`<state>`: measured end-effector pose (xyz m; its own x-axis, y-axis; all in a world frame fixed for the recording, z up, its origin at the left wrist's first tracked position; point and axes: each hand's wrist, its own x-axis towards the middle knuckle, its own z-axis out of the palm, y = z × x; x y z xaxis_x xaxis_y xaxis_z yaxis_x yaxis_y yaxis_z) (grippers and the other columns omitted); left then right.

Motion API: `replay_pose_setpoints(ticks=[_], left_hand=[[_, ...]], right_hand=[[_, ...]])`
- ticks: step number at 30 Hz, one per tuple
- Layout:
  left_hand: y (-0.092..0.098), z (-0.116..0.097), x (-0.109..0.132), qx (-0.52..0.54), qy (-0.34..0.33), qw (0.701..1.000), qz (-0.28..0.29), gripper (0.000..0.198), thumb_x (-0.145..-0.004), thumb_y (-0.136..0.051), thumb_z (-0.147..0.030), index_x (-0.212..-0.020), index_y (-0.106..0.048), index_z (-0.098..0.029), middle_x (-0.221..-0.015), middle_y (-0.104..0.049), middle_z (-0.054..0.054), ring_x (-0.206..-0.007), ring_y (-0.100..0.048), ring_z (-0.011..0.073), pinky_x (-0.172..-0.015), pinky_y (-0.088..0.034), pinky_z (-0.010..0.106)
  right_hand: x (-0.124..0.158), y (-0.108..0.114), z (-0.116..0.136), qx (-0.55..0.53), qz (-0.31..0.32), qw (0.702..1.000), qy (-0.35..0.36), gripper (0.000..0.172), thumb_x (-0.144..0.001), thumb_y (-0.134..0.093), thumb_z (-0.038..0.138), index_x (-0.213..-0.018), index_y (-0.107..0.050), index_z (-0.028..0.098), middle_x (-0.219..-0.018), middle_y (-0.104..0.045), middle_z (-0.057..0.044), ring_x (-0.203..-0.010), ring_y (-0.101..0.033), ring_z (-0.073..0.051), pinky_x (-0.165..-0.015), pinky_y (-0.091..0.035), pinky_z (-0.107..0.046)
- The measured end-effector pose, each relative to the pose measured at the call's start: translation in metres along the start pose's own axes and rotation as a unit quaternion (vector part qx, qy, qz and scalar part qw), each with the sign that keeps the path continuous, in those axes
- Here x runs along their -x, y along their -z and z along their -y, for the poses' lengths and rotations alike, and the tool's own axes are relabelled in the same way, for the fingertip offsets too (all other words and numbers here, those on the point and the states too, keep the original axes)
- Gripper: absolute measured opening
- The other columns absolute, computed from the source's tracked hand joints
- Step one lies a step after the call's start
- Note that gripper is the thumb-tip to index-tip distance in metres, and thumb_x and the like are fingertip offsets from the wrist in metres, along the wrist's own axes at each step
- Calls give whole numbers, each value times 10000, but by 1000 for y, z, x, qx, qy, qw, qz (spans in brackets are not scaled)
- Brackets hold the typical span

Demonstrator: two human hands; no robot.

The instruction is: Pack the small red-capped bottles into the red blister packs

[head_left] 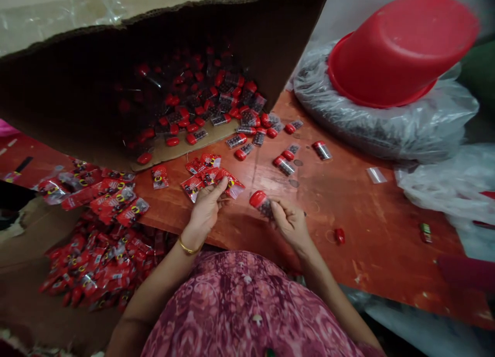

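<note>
My left hand (207, 207) pinches a red printed packet (234, 186) with a clear lower part, over the front edge of the table. Between the thumb and fingers of my right hand (290, 223) is a small clear container (262, 203) with a red cap and dark contents, tilted with its cap to the left. More red packets (193, 186) lie just behind my left hand. Similar red-capped containers (284, 165) are scattered on the table beyond my right hand. My fingers hide part of both held things.
A large cardboard box (278, 48) lies open towards me, with many red-capped containers inside. At lower left, filled red packets (100, 264) heap up in another carton (23, 259). A red bucket (402, 48) rests upside down on a plastic-wrapped bundle (371, 135). A loose red cap (339, 236) lies right.
</note>
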<state>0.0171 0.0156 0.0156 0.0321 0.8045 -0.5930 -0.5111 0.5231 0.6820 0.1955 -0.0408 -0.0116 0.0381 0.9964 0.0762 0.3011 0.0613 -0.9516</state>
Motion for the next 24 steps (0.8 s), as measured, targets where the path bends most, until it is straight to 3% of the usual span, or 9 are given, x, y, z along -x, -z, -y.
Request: replay_pose_setpoints(ticks=[4, 8, 16, 18, 24], left_hand=[[-2, 5, 1, -33, -25, 999, 15, 398, -421, -858, -421, -579, -620, -144, -543, -625, -32, -469, -541, 69, -462, -430, 182], [-1, 6, 2, -68, -58, 995, 38, 385, -446, -844, -438, -573, -644, -135, -553, -634, -17, -496, -544, 80, -499, -439, 199], [-3, 9, 4, -73, -70, 993, 58, 415, -427, -839, -455, -608, -645, -137, -581, -639, -15, -529, -541, 95, -552, -456, 226], [-4, 13, 4, -67, -81, 993, 54, 421, -431, -841, -443, -642, -640, -139, -605, -643, -16, -549, -550, 97, -571, -462, 227], [-10, 30, 3, -23, -110, 992, 52, 408, -473, -837, -383, -723, -616, -146, -659, -651, -20, -575, -568, 93, -611, -473, 228]], right_hand=[[3, -2, 25, -3, 60, 998, 28, 247, -863, -464, 311, -831, -677, 189, -559, -554, 26, -425, -433, -87, -424, -354, -208], [-1, -7, 30, 0, 76, 997, 28, 247, -849, -473, 302, -767, -669, 175, -570, -561, 21, -471, -457, -90, -453, -368, -202], [-6, -18, 20, -92, 90, 989, -68, 349, -843, -486, 469, -717, -616, 171, -518, -533, 31, -376, -399, -71, -354, -315, -191], [-6, -24, 17, -119, 77, 986, -88, 370, -831, -489, 513, -774, -620, 172, -543, -552, 30, -368, -414, -76, -348, -332, -201], [-8, -47, 10, -152, -43, 982, -103, 363, -825, -490, 539, -853, -580, 189, -488, -470, 72, -370, -402, -78, -379, -358, -210]])
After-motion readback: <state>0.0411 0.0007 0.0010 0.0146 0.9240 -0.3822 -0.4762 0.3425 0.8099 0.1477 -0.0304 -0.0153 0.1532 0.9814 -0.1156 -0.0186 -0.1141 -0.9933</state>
